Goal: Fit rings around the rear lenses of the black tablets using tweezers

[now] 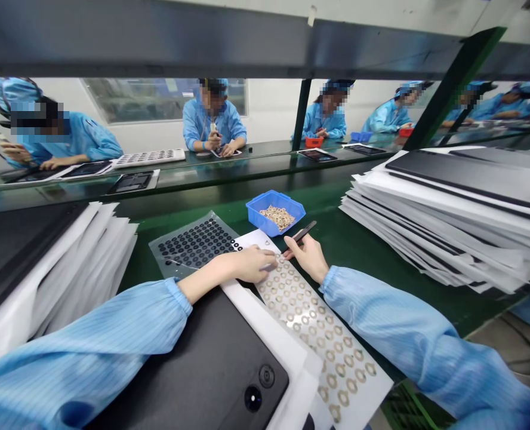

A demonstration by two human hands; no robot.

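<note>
Black tweezers (304,232) are held in my right hand (307,255), their tip pointing down-left at the top of a sheet of ring-shaped stickers (312,322). Over the upper left edge of that sheet is my left hand (253,264), its fingers bent and pressed together close to the tweezers' tip; whatever they pinch is hidden. Below my left forearm lies a dark tablet back cover (202,364) with two round camera openings, on white foam paper. Beyond my left wrist rests a clear sheet with black rings (197,242).
A blue bin (269,224) of small tan rings stands beyond my hands. Stacks of covers with white paper rise at left (86,269) and right (444,233). A green post (453,89) and an overhead shelf (247,42) frame the bench. Several co-workers sit opposite.
</note>
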